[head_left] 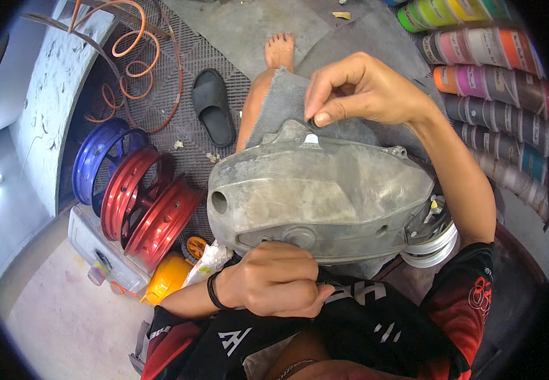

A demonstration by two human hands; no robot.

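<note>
A large grey metal engine casing (312, 190) lies across my lap, dull and scuffed, with a round hole at its left end. My right hand (356, 92) is above its far edge, thumb and fingertips pinched on a small dark piece (312, 121) too small to name. Just below those fingertips, a bright white patch (311, 140) shows on the casing. At the near edge, my left hand (280, 278) is closed with its knuckles up, against or just over the casing. Its fingertips are hidden, so what it holds, if anything, does not show.
Blue (100, 155) and red wheel rims (160, 221) stand at the left, beside a yellow container (168, 278). A silver rim (436, 247) lies by the casing's right end. Coloured cans (489, 47) are stacked far right. A black slipper (213, 107) and orange coiled hose (138, 66) lie on matting.
</note>
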